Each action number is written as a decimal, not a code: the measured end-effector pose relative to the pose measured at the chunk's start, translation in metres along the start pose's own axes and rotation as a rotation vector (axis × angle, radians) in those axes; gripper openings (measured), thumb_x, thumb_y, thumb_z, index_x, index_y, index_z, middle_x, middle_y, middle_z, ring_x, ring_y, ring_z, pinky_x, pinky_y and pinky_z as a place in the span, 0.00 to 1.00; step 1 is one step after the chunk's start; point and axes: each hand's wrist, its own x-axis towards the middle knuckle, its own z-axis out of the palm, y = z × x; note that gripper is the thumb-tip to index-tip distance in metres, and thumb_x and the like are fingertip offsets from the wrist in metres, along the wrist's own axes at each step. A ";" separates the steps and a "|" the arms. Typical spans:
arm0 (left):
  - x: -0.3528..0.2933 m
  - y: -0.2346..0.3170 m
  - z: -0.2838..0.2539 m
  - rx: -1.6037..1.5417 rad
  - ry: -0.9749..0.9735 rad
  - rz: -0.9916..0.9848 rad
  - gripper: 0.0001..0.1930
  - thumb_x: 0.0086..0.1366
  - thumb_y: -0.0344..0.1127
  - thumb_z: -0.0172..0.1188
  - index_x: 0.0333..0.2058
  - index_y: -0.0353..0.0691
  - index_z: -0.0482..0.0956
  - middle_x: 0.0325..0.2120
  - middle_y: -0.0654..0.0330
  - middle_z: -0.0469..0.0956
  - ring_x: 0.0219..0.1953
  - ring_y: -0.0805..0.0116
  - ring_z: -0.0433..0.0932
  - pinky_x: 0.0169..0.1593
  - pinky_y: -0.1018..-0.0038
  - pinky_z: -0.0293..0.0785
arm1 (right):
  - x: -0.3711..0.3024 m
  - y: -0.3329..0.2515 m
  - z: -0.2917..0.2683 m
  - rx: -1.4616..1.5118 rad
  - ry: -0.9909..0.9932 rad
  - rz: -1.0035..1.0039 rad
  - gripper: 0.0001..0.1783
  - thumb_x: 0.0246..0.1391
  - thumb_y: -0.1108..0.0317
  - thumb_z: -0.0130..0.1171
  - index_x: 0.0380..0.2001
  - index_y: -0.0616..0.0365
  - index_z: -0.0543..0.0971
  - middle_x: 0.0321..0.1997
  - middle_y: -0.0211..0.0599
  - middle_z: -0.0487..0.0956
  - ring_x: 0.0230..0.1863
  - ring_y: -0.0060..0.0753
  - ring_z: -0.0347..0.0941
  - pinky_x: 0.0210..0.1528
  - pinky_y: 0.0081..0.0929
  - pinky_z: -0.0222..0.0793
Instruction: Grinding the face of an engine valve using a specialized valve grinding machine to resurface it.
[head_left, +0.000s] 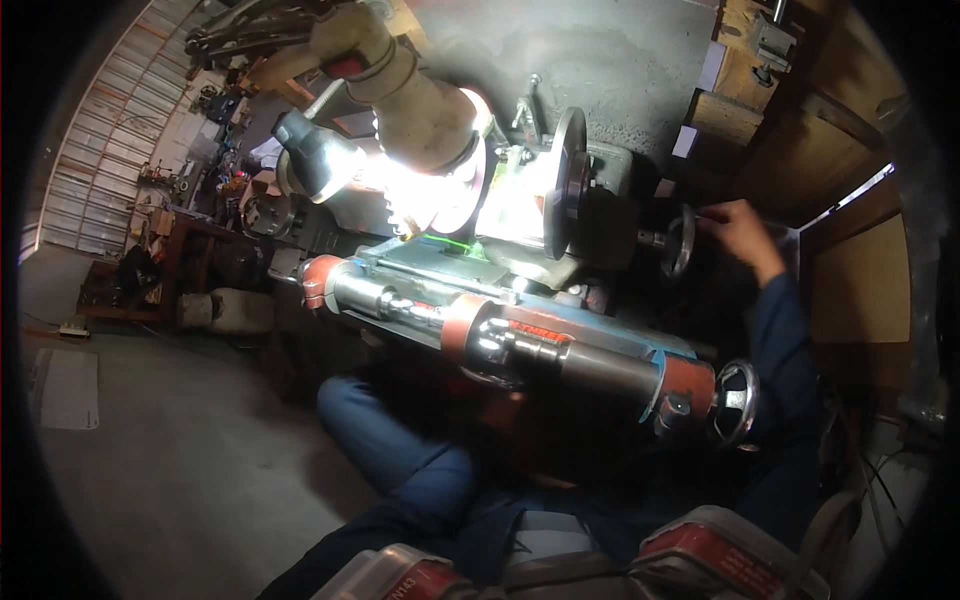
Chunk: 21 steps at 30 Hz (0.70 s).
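My right hand (742,236) reaches out to the far right, and its fingers close on the rim or handle of a small metal handwheel (680,242). That wheel sits on a shaft beside a machine with a large upright metal disc (568,185). Left of the disc, a toothed round part (440,190) is washed out by strong light. Closer to me lies a long bar assembly with red collars (462,322) and a grey cylinder (610,366). A dim skin-toned patch (512,398) below it may be my left hand; its fingers are lost in shadow.
A black work lamp (318,155) shines from the left onto the machine. Another chromed handwheel (735,403) ends the bar at the right. A wooden block (725,120) stands at the far right. Tools and parts clutter the left-hand bench; grey floor (200,430) spreads at lower left.
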 end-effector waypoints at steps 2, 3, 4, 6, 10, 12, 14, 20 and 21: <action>-0.004 -0.013 0.004 -0.185 0.263 -0.316 0.09 0.72 0.36 0.54 0.44 0.38 0.78 0.40 0.55 0.82 0.33 0.63 0.81 0.44 0.63 0.82 | -0.004 -0.009 0.010 -0.372 -0.375 0.147 0.16 0.58 0.62 0.64 0.42 0.63 0.85 0.40 0.52 0.86 0.40 0.42 0.84 0.42 0.39 0.77; -0.009 -0.018 0.004 -0.149 0.426 -0.382 0.09 0.72 0.36 0.54 0.45 0.39 0.78 0.40 0.55 0.81 0.33 0.63 0.81 0.45 0.62 0.81 | -0.008 -0.011 0.007 -0.508 -0.469 0.045 0.16 0.59 0.60 0.62 0.39 0.63 0.86 0.37 0.48 0.87 0.37 0.41 0.84 0.41 0.40 0.77; -0.013 -0.021 0.004 -0.089 0.573 -0.416 0.09 0.72 0.35 0.54 0.46 0.39 0.78 0.39 0.55 0.81 0.34 0.63 0.81 0.46 0.61 0.81 | -0.010 -0.013 0.011 -0.432 -0.574 0.135 0.16 0.59 0.60 0.62 0.39 0.63 0.86 0.37 0.47 0.87 0.37 0.40 0.84 0.41 0.39 0.77; -0.018 -0.023 -0.002 0.098 0.720 -0.372 0.10 0.72 0.35 0.54 0.47 0.39 0.77 0.39 0.55 0.81 0.34 0.62 0.81 0.48 0.59 0.81 | -0.009 -0.008 -0.005 -0.207 -0.874 0.295 0.15 0.58 0.60 0.63 0.39 0.63 0.86 0.35 0.45 0.87 0.36 0.37 0.84 0.41 0.38 0.77; -0.015 -0.020 -0.041 0.046 0.600 -0.467 0.12 0.71 0.33 0.55 0.50 0.39 0.76 0.37 0.54 0.81 0.34 0.61 0.81 0.52 0.55 0.80 | 0.005 0.025 -0.008 0.028 -0.132 -0.094 0.13 0.58 0.65 0.63 0.40 0.64 0.86 0.37 0.47 0.87 0.38 0.42 0.84 0.45 0.37 0.76; -0.012 -0.013 -0.068 -0.384 0.162 -0.673 0.13 0.71 0.32 0.55 0.52 0.39 0.76 0.37 0.54 0.80 0.35 0.60 0.81 0.54 0.52 0.79 | 0.016 0.038 0.021 -0.163 -0.229 0.052 0.13 0.58 0.67 0.61 0.41 0.65 0.85 0.41 0.52 0.86 0.41 0.47 0.84 0.46 0.39 0.76; -0.009 0.003 -0.079 -0.866 -0.135 -0.875 0.14 0.71 0.32 0.55 0.54 0.40 0.75 0.36 0.53 0.80 0.35 0.60 0.81 0.56 0.50 0.79 | 0.012 0.040 0.044 -0.404 -0.551 0.047 0.15 0.56 0.68 0.58 0.43 0.62 0.84 0.43 0.55 0.85 0.41 0.50 0.83 0.48 0.40 0.76; 0.006 0.033 -0.030 -1.709 -0.048 -0.919 0.19 0.69 0.29 0.57 0.58 0.42 0.73 0.35 0.54 0.79 0.34 0.59 0.81 0.55 0.46 0.80 | -0.013 -0.017 -0.017 -0.028 -0.834 0.409 0.17 0.67 0.59 0.52 0.43 0.55 0.86 0.28 0.32 0.83 0.24 0.24 0.74 0.25 0.29 0.71; 0.006 0.027 -0.022 -1.702 0.040 -0.822 0.19 0.69 0.29 0.57 0.57 0.42 0.73 0.36 0.54 0.79 0.35 0.59 0.81 0.55 0.46 0.79 | -0.014 -0.024 -0.024 0.003 -0.819 0.421 0.17 0.68 0.58 0.51 0.43 0.54 0.86 0.28 0.29 0.82 0.23 0.22 0.72 0.25 0.27 0.70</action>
